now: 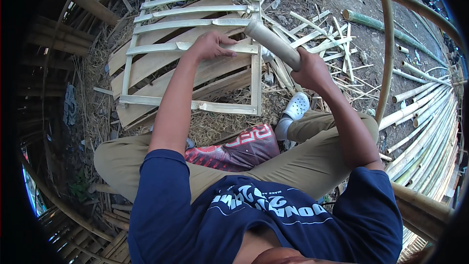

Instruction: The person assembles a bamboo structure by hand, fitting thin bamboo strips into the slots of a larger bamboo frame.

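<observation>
Your right hand is wrapped tight around one end of a fat tube. Your left hand is half curled over a slat of the frame, with a gap between thumb and finger. I cannot tell if it touches the slat.

The tube slants up and left from your right hand, so its far end is at the frame's right side. It looks hard, stiff and a bit heavy. The end you hold is a good place to grip, as it leaves the rest free. The frame should be light and stiff, but its thin slats could crack. Hold it by the side bars, and watch for sharp edges.

Under the frame lie wide boards. Split strips lie in a mess to the right of the frame. Your white shoe is just past the frame's near right corner, and a sack is on the near side of the frame. Long poles are piled far to its right.
</observation>
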### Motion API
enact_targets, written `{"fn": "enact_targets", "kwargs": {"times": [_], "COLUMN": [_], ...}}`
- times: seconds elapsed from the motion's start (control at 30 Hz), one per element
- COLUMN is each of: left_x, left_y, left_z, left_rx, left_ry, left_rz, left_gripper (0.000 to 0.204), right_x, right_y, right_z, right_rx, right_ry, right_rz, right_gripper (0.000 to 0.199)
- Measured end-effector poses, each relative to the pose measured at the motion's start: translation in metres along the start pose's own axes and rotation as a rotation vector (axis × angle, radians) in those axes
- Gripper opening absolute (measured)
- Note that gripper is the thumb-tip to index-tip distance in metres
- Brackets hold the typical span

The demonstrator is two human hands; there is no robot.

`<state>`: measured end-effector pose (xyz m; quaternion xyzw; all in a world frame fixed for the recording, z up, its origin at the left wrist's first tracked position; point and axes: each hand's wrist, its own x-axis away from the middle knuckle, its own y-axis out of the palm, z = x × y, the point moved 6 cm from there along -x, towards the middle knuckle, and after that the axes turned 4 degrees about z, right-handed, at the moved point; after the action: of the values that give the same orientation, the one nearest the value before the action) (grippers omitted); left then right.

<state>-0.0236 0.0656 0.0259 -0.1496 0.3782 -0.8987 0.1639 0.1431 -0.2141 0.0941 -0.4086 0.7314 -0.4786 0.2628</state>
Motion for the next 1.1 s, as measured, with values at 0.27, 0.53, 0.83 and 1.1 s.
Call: {"fn": "enact_targets", "kwargs": {"times": [0.27,0.53,0.83,1.1], "left_x": [-0.008,-0.007,-0.004,-0.002], "left_y": [0.004,0.001,0.006,0.0], "left_z": [0.002,0.009,0.001,0.009], "left_rx": [0.026,0.021,-0.021,-0.03], "left_ry": [0.023,0.039,0.022,0.037], "left_rz": [-0.025,-0.039,0.002,-0.017], "left_gripper": [0.06,0.057,0.06,0.059], "right_x": [-0.001,0.002,0.005,0.012], "right_y": [0.022,0.014,0.017,0.028], "right_z": [0.009,0.014,0.011,0.006], "right_rx": [0.104,0.134,0.173,0.128], "right_ry": [-0.096,0.007,-0.019,0.048], "right_rz": [-0.069,-0.035,-0.097,-0.106], "right_gripper": [0.035,0.036,0.039,0.039]}}
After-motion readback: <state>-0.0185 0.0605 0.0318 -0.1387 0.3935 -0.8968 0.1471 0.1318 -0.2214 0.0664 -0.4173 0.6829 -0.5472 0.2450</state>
